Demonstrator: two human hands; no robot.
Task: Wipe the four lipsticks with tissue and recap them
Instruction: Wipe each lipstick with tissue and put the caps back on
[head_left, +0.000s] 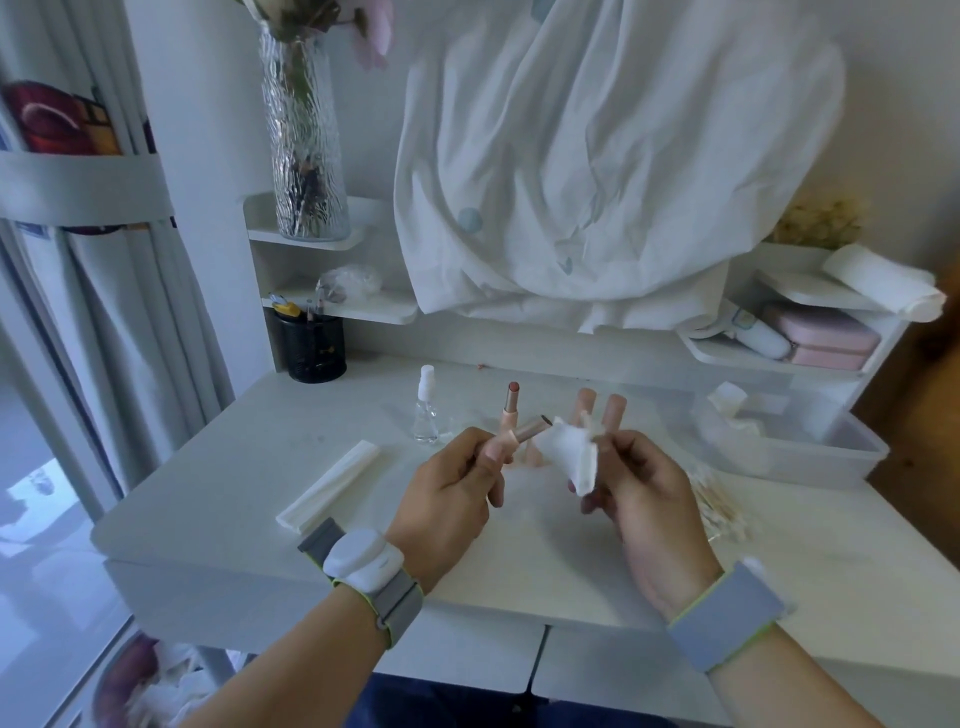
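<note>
The uncapped lipstick (521, 435) is sitting in my left hand (457, 491), pinched between thumb and fingers and tilting its dark tip toward two o'clock, where it is just meeting the tissue (569, 451). My right hand (636, 486) is grasping that crumpled white tissue, fingers curling around it, a fold hanging down toward six o'clock. Both hands are hovering above the white worktop (218, 483), near its middle. Behind them, at twelve o'clock, another lipstick (510, 408) is standing upright with its cap off and its pink bullet showing; just to its right, two pale pink capped tubes (600, 410) are standing side by side, partly hidden by the tissue. A small clear spray bottle (426, 413) is standing at eleven o'clock from my left hand. A long flat white packet (330, 486) is lying at nine o'clock on the worktop. At three o'clock from my right hand a heap of cotton swabs (719, 512) is lying, and beyond it, at two o'clock, a clear plastic tray (810, 452) is holding crumpled tissue. A black mesh pen cup (310, 348) is standing at the back left corner.
</note>
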